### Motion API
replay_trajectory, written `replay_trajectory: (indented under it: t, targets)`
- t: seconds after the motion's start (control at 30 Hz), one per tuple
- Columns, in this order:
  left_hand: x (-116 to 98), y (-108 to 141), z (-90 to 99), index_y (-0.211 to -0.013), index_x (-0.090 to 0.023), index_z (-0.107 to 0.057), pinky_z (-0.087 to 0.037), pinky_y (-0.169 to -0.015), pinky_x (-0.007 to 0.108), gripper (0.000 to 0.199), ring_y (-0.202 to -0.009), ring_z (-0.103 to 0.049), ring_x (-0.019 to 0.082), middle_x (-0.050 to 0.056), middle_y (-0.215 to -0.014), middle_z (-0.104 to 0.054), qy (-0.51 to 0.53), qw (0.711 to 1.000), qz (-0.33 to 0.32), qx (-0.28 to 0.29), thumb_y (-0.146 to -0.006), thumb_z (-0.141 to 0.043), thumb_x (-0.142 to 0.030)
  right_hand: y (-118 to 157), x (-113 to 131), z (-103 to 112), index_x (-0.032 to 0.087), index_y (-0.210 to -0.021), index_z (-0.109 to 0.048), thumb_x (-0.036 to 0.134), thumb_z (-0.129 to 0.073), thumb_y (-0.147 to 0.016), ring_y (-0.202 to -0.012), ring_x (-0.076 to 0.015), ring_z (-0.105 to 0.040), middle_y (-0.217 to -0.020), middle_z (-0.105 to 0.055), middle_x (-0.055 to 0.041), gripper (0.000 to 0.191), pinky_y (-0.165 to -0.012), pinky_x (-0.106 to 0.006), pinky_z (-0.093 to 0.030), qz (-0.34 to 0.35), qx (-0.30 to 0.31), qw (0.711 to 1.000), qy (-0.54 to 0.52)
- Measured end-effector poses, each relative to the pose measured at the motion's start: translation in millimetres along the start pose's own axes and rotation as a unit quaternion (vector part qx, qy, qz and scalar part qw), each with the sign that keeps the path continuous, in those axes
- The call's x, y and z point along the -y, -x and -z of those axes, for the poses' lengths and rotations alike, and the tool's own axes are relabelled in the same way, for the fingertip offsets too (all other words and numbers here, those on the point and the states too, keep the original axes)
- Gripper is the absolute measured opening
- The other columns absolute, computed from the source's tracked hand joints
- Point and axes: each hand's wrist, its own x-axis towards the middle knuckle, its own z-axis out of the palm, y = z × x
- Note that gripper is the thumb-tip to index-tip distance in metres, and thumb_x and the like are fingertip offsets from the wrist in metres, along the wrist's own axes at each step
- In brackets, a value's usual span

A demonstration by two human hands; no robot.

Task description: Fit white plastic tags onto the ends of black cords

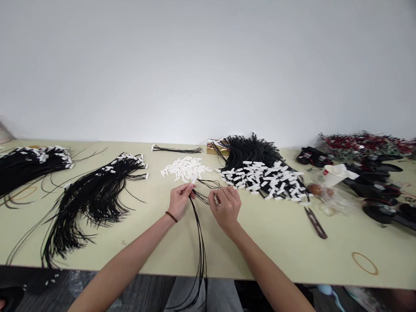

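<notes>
My left hand [179,201], closed in a pinch, holds a small wire harness near its white connector. Several long black wires [200,241] hang from it over the table's front edge toward my lap. To its right, my right hand [224,208] is closed around the loose ends of other black wires [201,197] that run across between the hands. The fingertips partly hide where these wires end. Just beyond my hands lies a loose heap of white connector housings [186,168]. A pile of black wires with white connectors [263,179] spreads behind my right hand.
Finished-looking bundles of black wires with white connectors [95,191] lie at left. Thread snips [315,223] and a rubber band [364,263] rest at right. Farther right are a paper cup [335,175], black devices [380,187] and red-and-black wire bundles [369,142].
</notes>
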Motion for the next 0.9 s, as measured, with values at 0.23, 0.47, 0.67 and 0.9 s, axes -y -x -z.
replay_trajectory:
  t: [0.23,0.47,0.67,0.9]
  targets:
    - [2.1,-0.6,0.9,-0.072,-0.013,-0.067,-0.040,-0.055,0.026,0.031,-0.050,-0.049,0.012,-0.001,-0.048,-0.055,0.016,1.000,0.003,0.003,-0.069,-0.062,-0.043,-0.1,-0.1,-1.1,0.020,-0.064,-0.047,0.017,-0.048,-0.082,-0.058,-0.0128,-0.038,-0.053,-0.042,0.0022,0.019,-0.061,-0.027,-0.034,-0.067,0.036,0.991,-0.112]
    - [1.8,-1.5,1.5,-0.071,-0.013,-0.066,-0.039,-0.054,0.025,0.031,-0.049,-0.048,0.011,-0.001,-0.049,-0.054,0.056,0.998,0.026,0.006,-0.068,-0.064,-0.043,0.7,-5.6,-3.6,0.019,-0.076,-0.052,0.017,-0.040,-0.087,-0.070,-0.0151,-0.044,-0.068,-0.053,-0.0021,0.017,-0.069,-0.030,-0.037,-0.068,0.110,0.987,-0.096]
    - [-1.8,0.7,-0.2,-0.070,-0.013,-0.066,-0.040,-0.054,0.026,0.029,-0.049,-0.049,0.012,0.000,-0.049,-0.055,0.040,0.998,0.017,0.035,-0.069,-0.063,-0.042,3.7,-5.2,-6.8,0.018,-0.084,-0.055,0.015,-0.042,-0.086,-0.076,-0.0168,-0.046,-0.074,-0.057,-0.0041,0.014,-0.072,-0.030,-0.038,-0.024,0.131,0.989,-0.057]
    - [-2.6,0.7,1.8,-0.070,-0.014,-0.066,-0.039,-0.054,0.026,0.029,-0.049,-0.050,0.012,0.000,-0.049,-0.055,0.026,0.997,0.020,0.073,-0.070,-0.063,-0.042,1.2,-5.4,-4.7,0.019,-0.078,-0.056,0.017,-0.046,-0.086,-0.070,-0.0159,-0.043,-0.067,-0.055,-0.0025,0.013,-0.068,-0.029,-0.039,-0.027,0.119,0.988,-0.093]
